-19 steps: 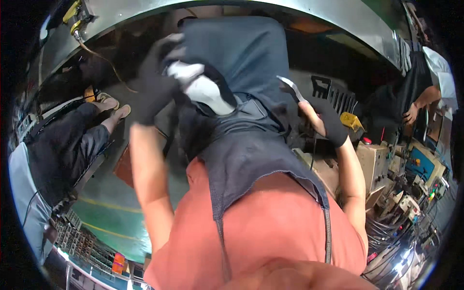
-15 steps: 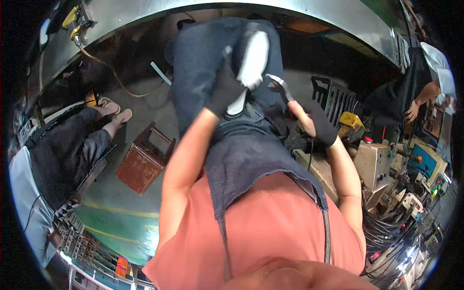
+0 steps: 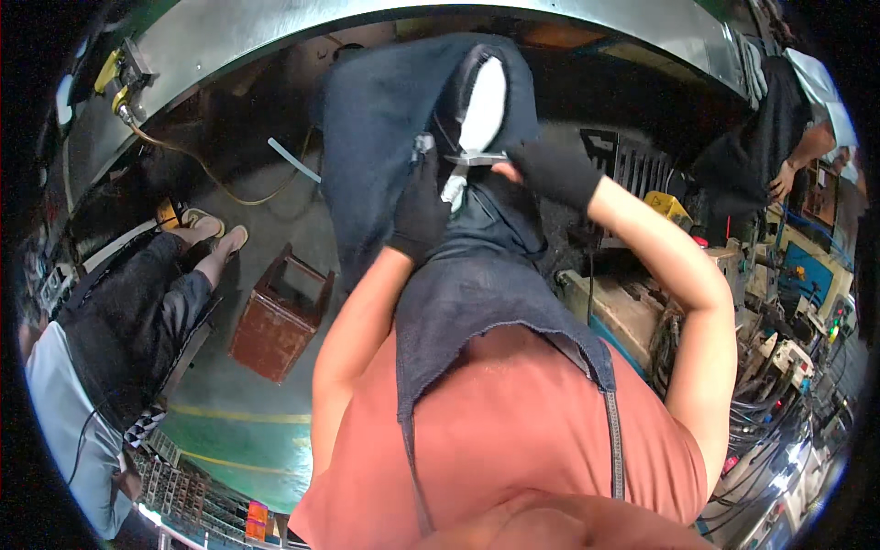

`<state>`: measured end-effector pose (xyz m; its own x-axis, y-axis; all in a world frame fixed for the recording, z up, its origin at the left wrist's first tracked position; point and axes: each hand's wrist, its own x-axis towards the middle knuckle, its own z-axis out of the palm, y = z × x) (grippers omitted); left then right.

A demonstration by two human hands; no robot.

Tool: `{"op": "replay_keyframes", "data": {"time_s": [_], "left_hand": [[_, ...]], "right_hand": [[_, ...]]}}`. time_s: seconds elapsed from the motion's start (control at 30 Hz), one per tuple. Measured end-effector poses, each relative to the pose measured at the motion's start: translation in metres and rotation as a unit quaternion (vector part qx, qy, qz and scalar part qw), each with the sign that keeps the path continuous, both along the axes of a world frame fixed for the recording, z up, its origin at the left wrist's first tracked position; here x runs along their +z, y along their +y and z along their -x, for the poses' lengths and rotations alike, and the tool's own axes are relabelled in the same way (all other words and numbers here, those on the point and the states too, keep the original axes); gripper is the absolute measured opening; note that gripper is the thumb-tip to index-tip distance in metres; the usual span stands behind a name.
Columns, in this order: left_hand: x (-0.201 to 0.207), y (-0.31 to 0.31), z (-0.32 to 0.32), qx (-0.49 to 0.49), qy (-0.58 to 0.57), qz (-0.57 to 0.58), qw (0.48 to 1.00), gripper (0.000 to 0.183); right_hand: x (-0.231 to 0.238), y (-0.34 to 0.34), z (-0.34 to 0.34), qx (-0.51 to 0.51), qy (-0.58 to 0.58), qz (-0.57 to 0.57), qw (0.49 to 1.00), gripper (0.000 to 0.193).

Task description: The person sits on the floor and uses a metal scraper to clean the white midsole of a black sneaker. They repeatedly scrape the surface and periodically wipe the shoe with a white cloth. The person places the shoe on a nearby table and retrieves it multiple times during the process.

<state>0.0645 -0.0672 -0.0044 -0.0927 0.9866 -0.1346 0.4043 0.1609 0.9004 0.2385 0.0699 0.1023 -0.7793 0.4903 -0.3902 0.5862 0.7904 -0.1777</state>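
Observation:
A dark shoe upper with a white sole side (image 3: pixel 486 105) facing up lies across my lap on the dark apron (image 3: pixel 376 119). My left hand (image 3: pixel 419 209), in a black fingerless glove, is closed on the shoe's left side near the narrower end; a pale grey covering shows at one fingertip. My right hand (image 3: pixel 559 174), gloved alike, grips a silver metal hand tool (image 3: pixel 477 159), which lies crosswise over the white sole. The tool's head is partly hidden, and its exact kind cannot be made out. Right fingers are mostly hidden behind the glove's back.
A metal bench edge (image 3: pixel 367 20) runs across the front. Left are a brown stool (image 3: pixel 275 335), a hose (image 3: pixel 220 188) and a seated person (image 3: pixel 128 302). On the right stand a dark slatted crate (image 3: pixel 637 165), a yellow object (image 3: pixel 667 206), machinery (image 3: pixel 779 367) and another person (image 3: pixel 779 137).
My right hand has swung left and inward, bringing the metal tool from beside the shoe onto its sole. My left hand has shifted slightly down along the shoe's left side.

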Motion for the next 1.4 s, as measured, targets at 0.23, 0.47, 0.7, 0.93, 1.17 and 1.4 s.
{"op": "replay_keyframes", "data": {"time_s": [0.23,0.47,0.7,0.93,1.17,1.4], "left_hand": [[-0.013,0.037,0.007,0.148,-0.109,-0.017,0.983,0.081],[-0.028,0.042,0.022,0.115,0.067,-0.056,0.99,0.073],[-0.045,0.05,0.075,-0.081,0.17,-0.108,0.976,0.053],[0.033,0.059,0.04,0.041,-0.305,0.244,0.92,0.071],[0.034,0.072,0.003,0.093,-0.24,0.087,0.962,0.048],[-0.006,0.077,0.009,0.125,-0.004,-0.034,0.992,0.064]], "right_hand": [[-0.003,0.035,0.0,-0.025,-0.011,0.32,0.947,0.044],[0.103,-0.001,0.089,0.216,-0.247,0.02,0.944,0.02],[0.004,-0.019,0.019,0.038,0.175,0.201,0.963,0.038],[0.014,-0.005,-0.008,-0.176,0.102,0.204,0.957,0.047],[-0.032,-0.012,-0.025,-0.152,0.197,0.047,0.967,0.045],[0.048,0.028,-0.016,-0.048,0.008,0.137,0.989,0.04]]}}
